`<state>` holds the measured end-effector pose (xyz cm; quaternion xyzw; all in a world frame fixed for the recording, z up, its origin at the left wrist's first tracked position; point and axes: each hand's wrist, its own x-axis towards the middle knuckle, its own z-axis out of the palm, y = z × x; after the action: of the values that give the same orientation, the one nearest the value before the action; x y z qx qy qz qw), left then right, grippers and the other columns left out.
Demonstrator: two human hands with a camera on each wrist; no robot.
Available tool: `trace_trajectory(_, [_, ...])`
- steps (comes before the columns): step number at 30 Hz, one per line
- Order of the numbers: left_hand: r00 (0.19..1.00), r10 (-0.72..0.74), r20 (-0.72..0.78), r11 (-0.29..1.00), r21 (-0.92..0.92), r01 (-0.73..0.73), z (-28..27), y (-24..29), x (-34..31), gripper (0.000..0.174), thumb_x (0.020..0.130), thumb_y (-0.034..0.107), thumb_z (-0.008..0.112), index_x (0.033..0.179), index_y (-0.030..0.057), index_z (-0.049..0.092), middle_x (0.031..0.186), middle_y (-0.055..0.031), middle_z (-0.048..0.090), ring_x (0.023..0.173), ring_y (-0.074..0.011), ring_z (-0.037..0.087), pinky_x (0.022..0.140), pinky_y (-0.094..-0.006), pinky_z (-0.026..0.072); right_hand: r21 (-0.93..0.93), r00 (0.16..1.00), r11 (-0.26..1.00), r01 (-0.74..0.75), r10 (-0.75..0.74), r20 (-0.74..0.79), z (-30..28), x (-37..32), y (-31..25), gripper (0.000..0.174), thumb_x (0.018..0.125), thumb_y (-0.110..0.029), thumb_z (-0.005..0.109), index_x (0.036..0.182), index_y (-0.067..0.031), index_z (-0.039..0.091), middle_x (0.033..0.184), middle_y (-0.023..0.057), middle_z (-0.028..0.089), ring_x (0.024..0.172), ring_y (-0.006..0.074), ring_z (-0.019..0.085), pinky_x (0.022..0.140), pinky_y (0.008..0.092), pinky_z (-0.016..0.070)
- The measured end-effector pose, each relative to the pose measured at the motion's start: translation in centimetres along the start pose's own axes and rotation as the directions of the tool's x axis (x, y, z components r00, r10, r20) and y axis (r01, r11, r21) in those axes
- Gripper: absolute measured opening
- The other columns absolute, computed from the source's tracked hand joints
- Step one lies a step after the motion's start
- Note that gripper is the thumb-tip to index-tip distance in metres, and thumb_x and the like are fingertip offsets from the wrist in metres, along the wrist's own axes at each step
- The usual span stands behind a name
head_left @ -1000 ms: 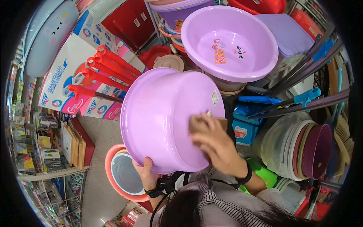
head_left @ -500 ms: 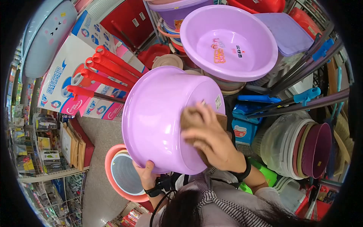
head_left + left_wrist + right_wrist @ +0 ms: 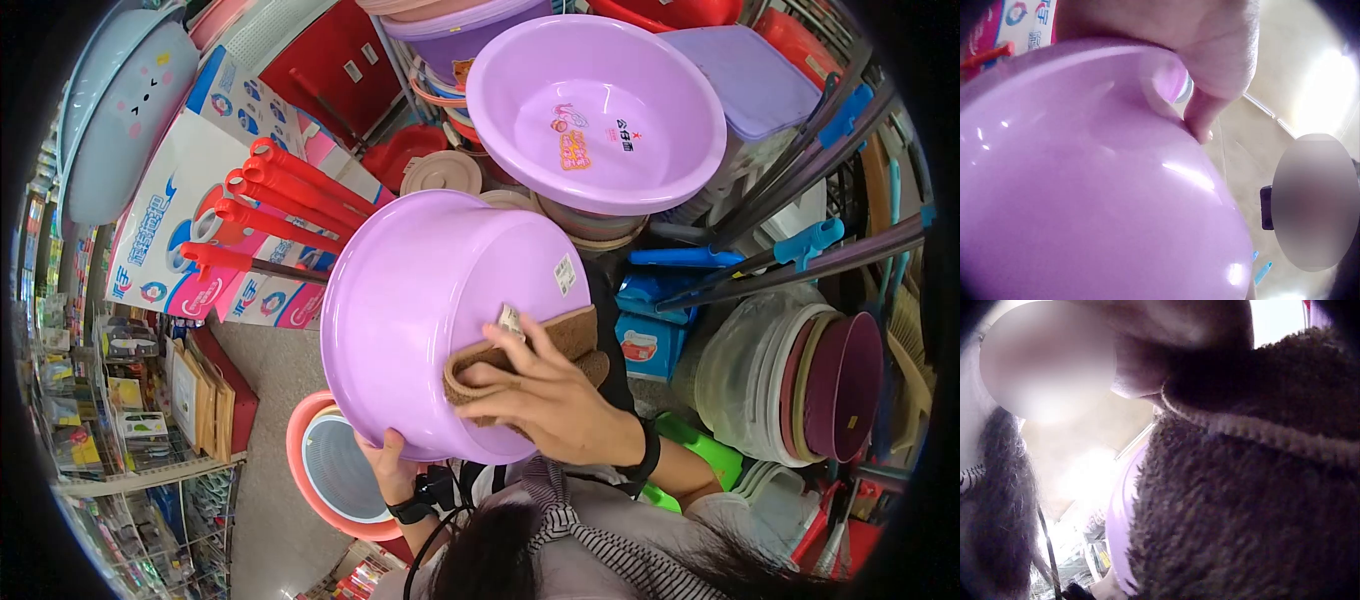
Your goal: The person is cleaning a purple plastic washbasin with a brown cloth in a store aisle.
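Note:
A glossy light-purple basin (image 3: 400, 310) is tipped on its side in front of me, its base facing right and a white sticker on that base. My left hand (image 3: 392, 468) grips its lower rim, the thumb on the outer wall; in the left wrist view the hand wraps over the rim. With my right hand (image 3: 560, 405) I hold a fuzzy brown cloth (image 3: 570, 335) against the basin's base, part of it folded round the fingers. A small pale tag shows by the fingertips. The cloth's pile fills much of the right wrist view.
Another purple basin (image 3: 610, 90) lies face up on a stack ahead. Red-handled poles (image 3: 290, 195) stick out by printed boxes (image 3: 150, 230) at left. Nested buckets (image 3: 790, 380) and dark poles with blue clips (image 3: 810, 240) crowd the right; a coral tub (image 3: 305, 470) stands on the floor.
My right hand has shifted the brown cloth left and down across the basin's base, and its motion blur has gone. The left hand keeps its grip on the rim.

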<state>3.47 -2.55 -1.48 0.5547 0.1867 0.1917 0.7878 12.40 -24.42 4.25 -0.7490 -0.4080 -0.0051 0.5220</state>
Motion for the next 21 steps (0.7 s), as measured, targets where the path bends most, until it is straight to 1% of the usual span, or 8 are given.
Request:
trace_trajectory(2, [1.000,-0.002,0.006,1.000,0.001,0.002,-0.3,-0.2,-0.2,0.083,0.071,0.037,0.084,0.129,-0.0047,0.041,0.117,-0.0131,0.056,0.104,-0.0226,0.058,0.091,-0.0352,0.0466,-0.024,0.998,0.999,-0.047,0.046,-0.033,-0.4,0.4,0.9,0.039,0.079,-0.001,0.062,0.115,-0.0171,0.062,0.121,0.0133,0.059,0.134,0.0413,0.034,0.113,0.0588,0.0128])
trace_trajectory(4, [1.000,-0.020,0.016,1.000,-0.015,0.020,-0.3,-0.2,-0.3,0.083,0.071,0.036,0.084,0.129,-0.0047,0.041,0.117,-0.0132,0.056,0.104,-0.0225,0.058,0.091,-0.0349,0.0466,-0.082,0.969,0.990,-0.117,0.096,-0.229,-0.9,1.3,1.5,0.040,0.079,-0.001,0.058,0.116,-0.0162,0.057,0.129,0.0160,0.055,0.134,0.0424,0.033,0.112,0.0594,0.0156])
trace_trajectory(6, [1.000,-0.008,0.018,1.000,-0.002,0.008,-0.1,-0.1,-0.2,0.083,0.071,0.037,0.084,0.128,-0.0046,0.041,0.117,-0.0131,0.056,0.104,-0.0225,0.058,0.091,-0.0347,0.0465,-0.049,0.968,0.994,-0.096,0.082,-0.236,-0.9,1.2,1.1,0.039,0.080,-0.001,0.059,0.117,-0.0158,0.057,0.128,0.0163,0.056,0.133,0.0428,0.034,0.112,0.0602,0.0133])
trace_trajectory(9, [0.997,0.015,0.074,1.000,0.011,-0.016,-1.1,-0.3,0.1,0.079,0.075,0.034,0.081,0.131,-0.0029,0.039,0.120,-0.0127,0.056,0.107,-0.0235,0.057,0.093,-0.0358,0.0467,0.053,1.000,0.999,-0.007,0.008,-0.029,-0.5,-0.2,-0.1,0.037,0.081,-0.001,0.058,0.115,-0.0164,0.056,0.126,0.0145,0.057,0.134,0.0416,0.033,0.112,0.0605,0.0132])
trace_trajectory(12, [0.993,0.023,0.117,1.000,0.008,-0.024,-1.2,-0.6,-0.1,0.075,0.079,0.030,0.077,0.134,-0.0011,0.037,0.123,-0.0123,0.055,0.110,-0.0243,0.057,0.095,-0.0371,0.0470,-0.108,0.998,0.994,-0.007,0.001,-0.057,-1.2,0.0,0.4,0.036,0.081,-0.002,0.059,0.114,-0.0165,0.056,0.126,0.0136,0.058,0.134,0.0406,0.034,0.112,0.0603,0.0150])
trace_trajectory(16, [0.990,0.022,0.136,1.000,-0.005,-0.021,-1.0,-0.5,-0.3,0.075,0.079,0.029,0.078,0.134,-0.0014,0.037,0.124,-0.0121,0.054,0.110,-0.0241,0.057,0.095,-0.0373,0.0469,-0.115,0.973,0.990,-0.085,0.058,-0.223,-1.7,1.2,0.7,0.034,0.082,-0.005,0.058,0.114,-0.0159,0.056,0.128,0.0131,0.056,0.133,0.0409,0.036,0.111,0.0589,0.0184])
trace_trajectory(18, [0.992,0.031,0.126,0.999,-0.014,-0.029,-1.0,-0.4,-0.2,0.075,0.079,0.028,0.077,0.134,-0.0014,0.036,0.125,-0.0123,0.054,0.111,-0.0240,0.056,0.095,-0.0373,0.0467,-0.075,0.981,0.997,-0.022,0.008,-0.191,-0.8,0.5,0.4,0.038,0.079,-0.001,0.058,0.114,-0.0154,0.056,0.127,0.0119,0.056,0.133,0.0406,0.036,0.112,0.0584,0.0174])
trace_trajectory(21, [0.992,0.026,0.123,0.999,-0.032,-0.022,-1.7,-0.8,-0.4,0.075,0.079,0.028,0.077,0.135,-0.0017,0.036,0.125,-0.0126,0.053,0.111,-0.0237,0.056,0.095,-0.0371,0.0461,-0.035,0.999,0.998,0.053,-0.053,-0.006,-0.7,-0.3,-0.2,0.040,0.074,0.002,0.058,0.112,-0.0129,0.057,0.122,0.0104,0.057,0.132,0.0397,0.038,0.112,0.0579,0.0180])
